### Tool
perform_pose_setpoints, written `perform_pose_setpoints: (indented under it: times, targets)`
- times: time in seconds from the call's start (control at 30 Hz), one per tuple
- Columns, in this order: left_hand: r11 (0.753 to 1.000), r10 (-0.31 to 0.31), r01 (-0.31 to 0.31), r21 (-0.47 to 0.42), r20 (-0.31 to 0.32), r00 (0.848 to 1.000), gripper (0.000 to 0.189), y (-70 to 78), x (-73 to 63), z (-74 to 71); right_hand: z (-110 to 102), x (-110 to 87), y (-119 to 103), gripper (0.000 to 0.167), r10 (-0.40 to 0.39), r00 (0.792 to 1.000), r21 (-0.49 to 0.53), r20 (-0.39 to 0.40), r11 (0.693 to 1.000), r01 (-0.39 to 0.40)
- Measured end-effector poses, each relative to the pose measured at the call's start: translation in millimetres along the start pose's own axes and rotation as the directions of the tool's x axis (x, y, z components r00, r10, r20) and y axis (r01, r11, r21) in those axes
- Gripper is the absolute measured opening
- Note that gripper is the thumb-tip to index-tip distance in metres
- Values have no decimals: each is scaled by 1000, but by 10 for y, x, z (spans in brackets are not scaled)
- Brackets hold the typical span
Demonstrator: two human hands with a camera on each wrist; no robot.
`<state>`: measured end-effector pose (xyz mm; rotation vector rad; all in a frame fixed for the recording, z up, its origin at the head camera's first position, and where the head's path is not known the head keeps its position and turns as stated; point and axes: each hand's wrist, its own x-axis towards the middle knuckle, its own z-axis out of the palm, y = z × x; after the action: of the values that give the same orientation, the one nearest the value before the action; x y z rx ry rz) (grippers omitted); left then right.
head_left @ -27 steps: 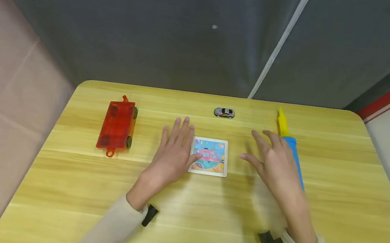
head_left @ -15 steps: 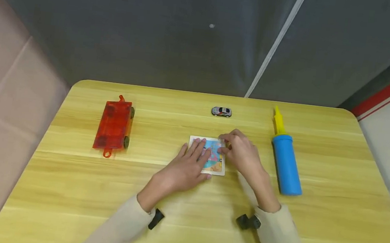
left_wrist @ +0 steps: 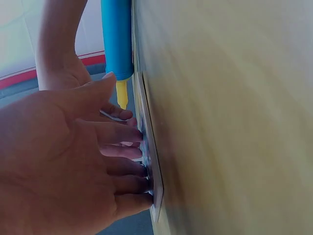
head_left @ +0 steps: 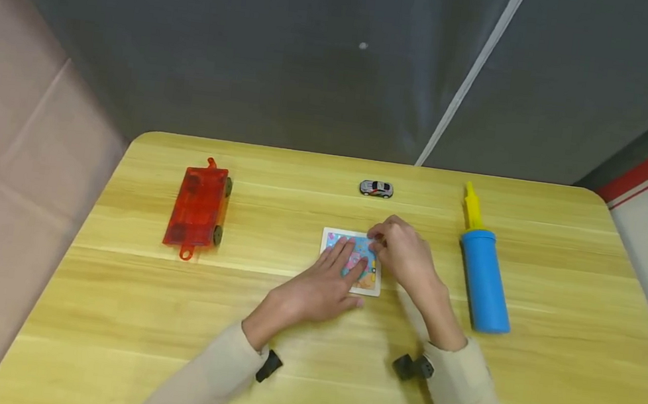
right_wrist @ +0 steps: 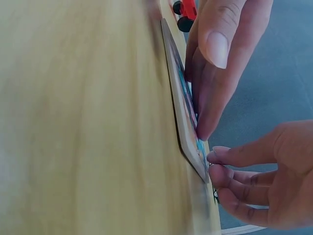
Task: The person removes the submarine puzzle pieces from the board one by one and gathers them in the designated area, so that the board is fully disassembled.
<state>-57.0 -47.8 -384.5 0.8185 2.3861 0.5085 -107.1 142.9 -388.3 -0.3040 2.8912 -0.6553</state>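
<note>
The white-framed picture puzzle (head_left: 369, 282) lies on the wood-grain table (head_left: 124, 319), near side of the silver toy car (head_left: 376, 188). The person's left hand (head_left: 320, 291) rests on it, fingers extended, slightly spread. The right hand (head_left: 410, 258) is curled, fingertips at the far right corner; whether they pinch anything cannot be told.

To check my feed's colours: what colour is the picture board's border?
White; the border shows best in the head view.
</note>
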Motion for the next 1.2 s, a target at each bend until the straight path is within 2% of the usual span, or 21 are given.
perform_pose_setpoints:
  times: [0.17, 0.4, 0.6, 0.7, 0.9, 1.13, 1.2]
  targets:
    - [1000, -6, 6, 7, -7, 1000, 72, -4, 25, 21, 7, -5, 10, 18, 1, 1000, -15, -5, 1000, -1]
    - [999, 22, -24, -37, -62, 998, 75, -238, 231, 264, 10, -20, 36, 15, -22, 999, 4, -32, 1000, 22]
    - [999, 4, -7, -49, -45, 999, 74, -264, 236, 276, 52, -13, 47, 15, -33, 999, 53, -24, 998, 35]
    - [1000, -4, 4, -2, -39, 999, 73, -225, 206, 250, 83, -12, 49, 15, -26, 1000, 65, -10, 998, 27]
    - [1000, -2, 2, -7, -41, 999, 73, -228, 201, 267, 119, -17, 49, 16, -10, 1000, 81, 5, 997, 9]
    - [998, -34, 35, 44, -20, 999, 68, 13, 24, 38, 117, -19, 30, 15, 0, 1000, 76, 2, 997, 0]
    - [998, -37, 38, 53, -20, 999, 68, 28, 16, 22, 112, -11, 29, 14, -5, 1000, 82, -5, 997, 5]
